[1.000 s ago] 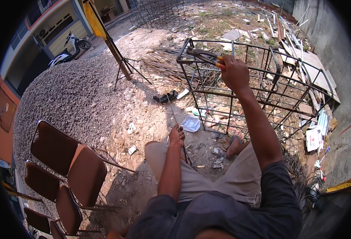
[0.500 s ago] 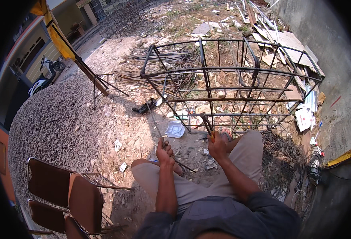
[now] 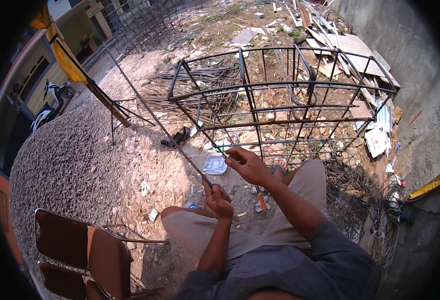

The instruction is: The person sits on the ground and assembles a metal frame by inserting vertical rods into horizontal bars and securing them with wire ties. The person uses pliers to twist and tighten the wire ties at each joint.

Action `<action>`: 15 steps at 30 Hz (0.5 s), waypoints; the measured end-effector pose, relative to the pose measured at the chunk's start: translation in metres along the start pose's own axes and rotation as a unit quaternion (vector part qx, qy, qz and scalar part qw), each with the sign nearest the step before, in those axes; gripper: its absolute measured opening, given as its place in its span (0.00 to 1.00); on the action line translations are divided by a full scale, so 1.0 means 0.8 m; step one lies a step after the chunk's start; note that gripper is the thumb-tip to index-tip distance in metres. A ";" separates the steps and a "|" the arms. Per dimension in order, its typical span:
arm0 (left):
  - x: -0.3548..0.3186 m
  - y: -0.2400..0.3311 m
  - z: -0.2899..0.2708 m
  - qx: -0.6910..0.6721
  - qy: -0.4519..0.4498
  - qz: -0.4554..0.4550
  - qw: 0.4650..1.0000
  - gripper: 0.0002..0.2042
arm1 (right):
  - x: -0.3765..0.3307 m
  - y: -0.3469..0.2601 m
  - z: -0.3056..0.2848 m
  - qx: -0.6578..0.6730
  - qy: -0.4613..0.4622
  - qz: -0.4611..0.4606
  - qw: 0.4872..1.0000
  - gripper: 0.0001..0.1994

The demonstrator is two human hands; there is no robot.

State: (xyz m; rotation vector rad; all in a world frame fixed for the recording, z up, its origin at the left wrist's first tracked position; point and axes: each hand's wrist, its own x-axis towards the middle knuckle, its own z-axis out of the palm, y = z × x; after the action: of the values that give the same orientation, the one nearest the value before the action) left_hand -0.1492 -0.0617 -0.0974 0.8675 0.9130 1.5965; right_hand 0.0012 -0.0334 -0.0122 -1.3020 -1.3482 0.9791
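My left hand (image 3: 218,201) is wrapped round a long thin steel rod (image 3: 150,111) that slants away to the far left. My right hand (image 3: 250,167) is off the tool, its fingers loosely bent and reaching left, close to the lower near corner of a rebar cage (image 3: 280,122). Whether the fingertips touch the cage cannot be made out. Below that hand, an orange-red-handled hand tool (image 3: 261,201) rests between my legs, its upper end hidden. A white plastic tray (image 3: 215,164) lies on the ground between the rod and my right hand.
A gravel heap (image 3: 70,150) rises at the left, with brown chairs (image 3: 107,255) nearer me. Cut steel rods (image 3: 180,92) are piled beyond the cage. Tangled wire (image 3: 355,195) and boards (image 3: 355,52) lie along the grey wall (image 3: 410,75) at the right.
My right hand has let go of the orange-handled tool and moved up and left. My left hand has moved slightly right and down; the steel rod now extends farther to the far left.
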 end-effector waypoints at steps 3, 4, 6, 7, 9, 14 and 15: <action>-0.023 -0.015 -0.004 0.098 -0.050 0.075 0.991 0.29 | 0.020 -0.087 -0.001 0.040 -0.052 -0.076 0.995 0.32; -0.025 -0.022 -0.010 0.128 -0.069 0.106 0.984 0.28 | 0.030 -0.107 0.000 0.056 -0.060 -0.102 0.991 0.37; -0.030 -0.038 -0.021 0.186 -0.106 0.166 0.963 0.27 | 0.048 -0.148 0.004 0.053 -0.047 -0.145 0.987 0.50; -0.031 -0.047 -0.024 0.203 -0.116 0.205 0.950 0.26 | 0.059 -0.160 0.008 0.107 -0.049 -0.135 0.984 0.53; -0.032 -0.064 -0.032 0.245 -0.130 0.274 0.921 0.25 | 0.065 -0.194 0.005 0.128 0.021 -0.164 0.978 0.49; -0.016 -0.046 -0.040 0.319 -0.191 0.315 0.873 0.19 | 0.039 -0.199 -0.058 0.223 0.171 -0.210 0.936 0.22; -0.004 -0.034 -0.040 0.363 -0.179 0.294 0.866 0.16 | 0.026 -0.197 -0.071 0.244 0.198 -0.207 0.926 0.20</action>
State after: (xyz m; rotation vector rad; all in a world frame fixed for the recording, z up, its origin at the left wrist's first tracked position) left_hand -0.1655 -0.0650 -0.1365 2.0637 1.0430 1.4838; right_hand 0.0266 -0.0332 0.1548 -0.7392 -0.9297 0.6499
